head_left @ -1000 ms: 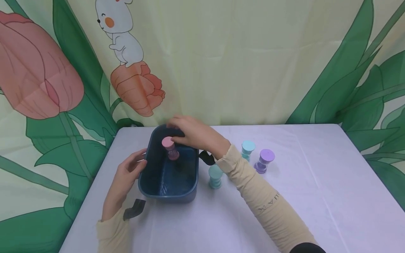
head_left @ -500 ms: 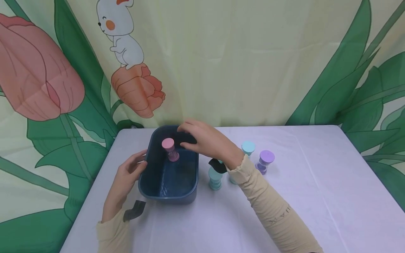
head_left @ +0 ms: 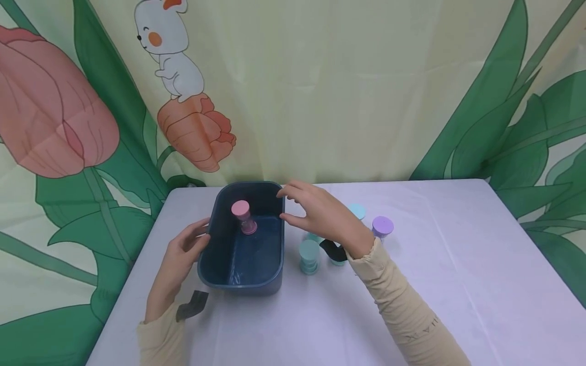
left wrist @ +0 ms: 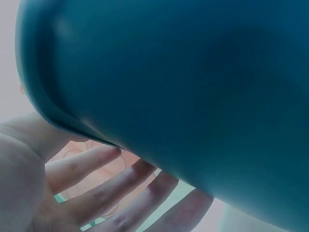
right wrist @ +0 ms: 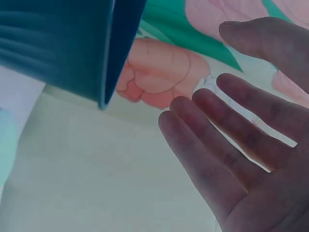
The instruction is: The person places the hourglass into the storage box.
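Observation:
A dark blue bin (head_left: 256, 290) stands on the table, and inside it a pink sand timer (head_left: 244, 216) is upright near the left wall. My left hand (head_left: 180, 254) rests against the bin's left side; in the left wrist view its straight fingers (left wrist: 108, 195) lie along the outer wall. With nothing in it, my right hand (head_left: 327, 216) is over the bin's right rim, thumb and fingers spread apart, as the right wrist view also shows. To the right of the bin are a teal sand timer (head_left: 309, 257), a light blue one (head_left: 357, 210) and a purple one (head_left: 382, 226).
Another teal base (head_left: 338, 263) peeks out below the right wrist's black strap (head_left: 333, 250). White cloth covers the table (head_left: 458, 274). Behind its far edge hangs a printed curtain (head_left: 343, 101) with a rabbit and a carrot.
My right hand has let go of the pink sand timer, leaving it in the bin, and has drawn back rightward to the bin's right rim. My left hand has stayed put.

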The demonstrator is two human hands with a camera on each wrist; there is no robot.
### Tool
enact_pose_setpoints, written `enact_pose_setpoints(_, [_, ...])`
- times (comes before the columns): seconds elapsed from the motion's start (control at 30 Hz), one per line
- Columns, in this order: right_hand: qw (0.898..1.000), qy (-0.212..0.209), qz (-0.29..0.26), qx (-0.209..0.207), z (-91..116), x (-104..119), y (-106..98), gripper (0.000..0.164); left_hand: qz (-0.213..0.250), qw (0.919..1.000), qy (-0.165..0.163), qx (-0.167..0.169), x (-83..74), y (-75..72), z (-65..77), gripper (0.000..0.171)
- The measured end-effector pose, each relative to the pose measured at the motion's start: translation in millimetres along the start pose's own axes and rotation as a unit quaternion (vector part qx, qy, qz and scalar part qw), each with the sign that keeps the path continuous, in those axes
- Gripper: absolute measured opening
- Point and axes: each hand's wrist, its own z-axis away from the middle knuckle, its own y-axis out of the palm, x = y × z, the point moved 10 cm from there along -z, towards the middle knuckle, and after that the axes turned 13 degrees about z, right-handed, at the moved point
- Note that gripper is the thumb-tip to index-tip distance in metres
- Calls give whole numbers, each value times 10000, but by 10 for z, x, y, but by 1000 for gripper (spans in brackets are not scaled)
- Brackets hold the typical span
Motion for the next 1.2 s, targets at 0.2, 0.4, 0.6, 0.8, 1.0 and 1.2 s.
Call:
enact_pose_setpoints(0.2, [9996, 241, -98, 149, 136, -107, 55, 37, 17, 10000, -12, -6, 16, 1, -7, 57])
enact_pose_setpoints(0.4, [9987, 428, -84, 250, 252, -184, 118, 38, 13, 10000, 2, -15, 16, 1, -15, 57])
enact_pose_setpoints(0.6, [9984, 468, -229, 228, 366, -233, 197, 38, -5, 10000, -36, -19, 10, -5, -4, 57])
enact_pose_setpoints(0.8, [9974, 533, -359, 314, 460, -278, 309, 39, 13, 10000, -81, -16, -19, -8, 12, 57])
enact_pose_setpoints(1.0, [9970, 599, -312, 383, 531, -295, 401, 39, 84, 9999, -124, 2, -29, -6, 19, 58])
enact_pose_setpoints(1.2, [9963, 649, -335, 457, 595, -301, 474, 39, 78, 9999, -84, 16, -33, 1, 18, 57])
